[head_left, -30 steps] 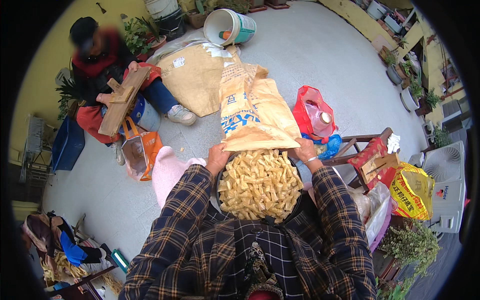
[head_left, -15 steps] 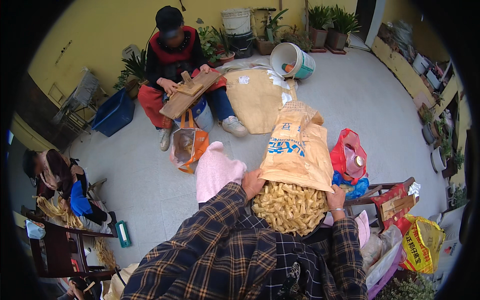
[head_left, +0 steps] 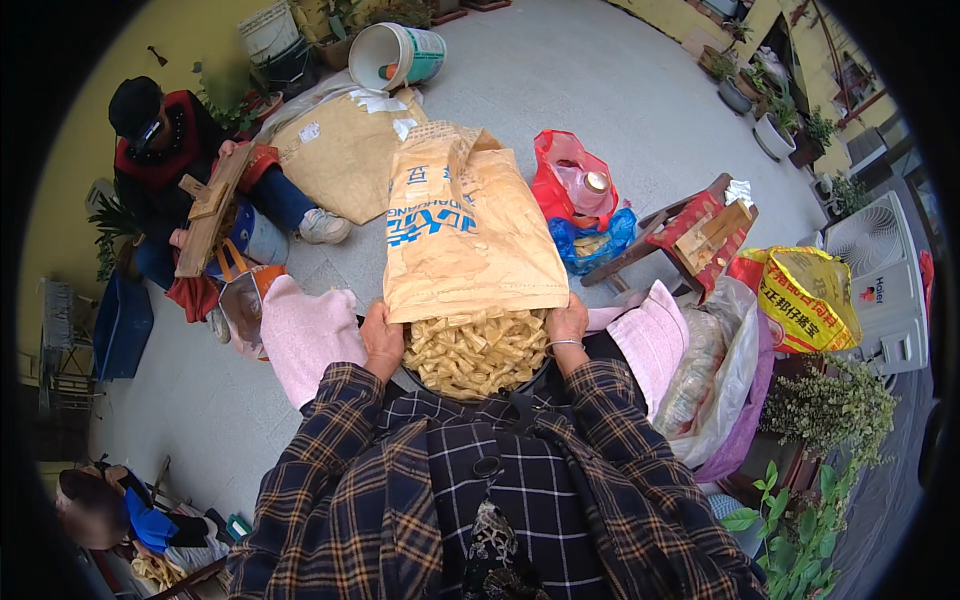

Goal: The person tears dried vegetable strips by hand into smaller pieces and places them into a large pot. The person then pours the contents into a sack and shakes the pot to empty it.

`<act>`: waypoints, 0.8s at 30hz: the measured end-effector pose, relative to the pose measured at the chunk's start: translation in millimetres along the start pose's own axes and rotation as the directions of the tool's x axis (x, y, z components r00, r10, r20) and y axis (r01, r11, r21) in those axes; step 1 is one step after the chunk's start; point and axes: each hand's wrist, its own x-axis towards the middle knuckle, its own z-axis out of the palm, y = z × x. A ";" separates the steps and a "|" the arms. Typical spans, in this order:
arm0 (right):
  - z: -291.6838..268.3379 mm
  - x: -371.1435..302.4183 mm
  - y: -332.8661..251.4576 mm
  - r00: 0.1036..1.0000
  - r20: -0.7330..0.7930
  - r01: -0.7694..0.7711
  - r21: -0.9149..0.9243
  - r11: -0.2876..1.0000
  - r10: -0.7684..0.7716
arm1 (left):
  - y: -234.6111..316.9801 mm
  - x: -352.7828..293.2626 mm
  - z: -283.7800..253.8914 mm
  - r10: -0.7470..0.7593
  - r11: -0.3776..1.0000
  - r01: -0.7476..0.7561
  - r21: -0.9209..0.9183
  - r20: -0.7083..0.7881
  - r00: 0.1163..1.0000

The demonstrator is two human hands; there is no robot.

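A tan paper sack (head_left: 470,265) with blue printing lies with its wide near edge over a dark round basin (head_left: 545,378) at my lap. The basin is heaped with short, twisted, tan-yellow pieces (head_left: 475,352); their kind I cannot make out. My left hand (head_left: 383,340) is closed on the sack's near left corner. At the near right corner, my right hand (head_left: 567,325), with a bracelet at its wrist, grips the same edge. The sack covers the far part of the heap. Pink cloths (head_left: 308,335) lie on both sides of the basin.
At the left a seated person (head_left: 180,170) holds wooden boards (head_left: 215,210); another person (head_left: 150,520) sits lower left. A red plastic bag (head_left: 575,180), a blue bag (head_left: 590,240) and a wooden bench (head_left: 665,235) stand to the right. A white bucket (head_left: 397,55) lies tipped beyond a flattened sack (head_left: 335,160).
My view has swung to the right, so the surroundings appear shifted left. Both hands still hold the sack's edge, which now covers more of the heap.
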 end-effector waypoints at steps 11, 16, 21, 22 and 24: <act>-2.0 0.7 16.2 0.991 -0.011 0.133 -0.138 0.982 -0.135 | -9.7 -18.9 24.2 -0.132 0.991 0.133 -0.003 -0.151 0.980; -4.7 -19.5 -22.3 0.982 -0.097 0.139 -0.205 0.969 -0.161 | -48.7 -10.5 31.3 -0.387 0.886 0.324 -0.331 -0.144 0.911; -48.9 -61.0 -74.8 0.571 0.167 0.803 0.090 0.589 -0.804 | -29.8 -12.0 32.2 -0.273 0.947 0.234 -0.222 -0.167 0.947; -47.6 -72.0 -75.0 0.533 0.246 0.820 0.085 0.565 -0.810 | -19.9 -11.5 31.3 -0.269 0.949 0.239 -0.204 -0.132 0.954; -30.3 -86.5 -67.9 0.457 0.397 0.841 0.100 0.532 -0.796 | -23.1 -9.5 28.7 -0.200 0.973 0.181 -0.140 -0.140 0.970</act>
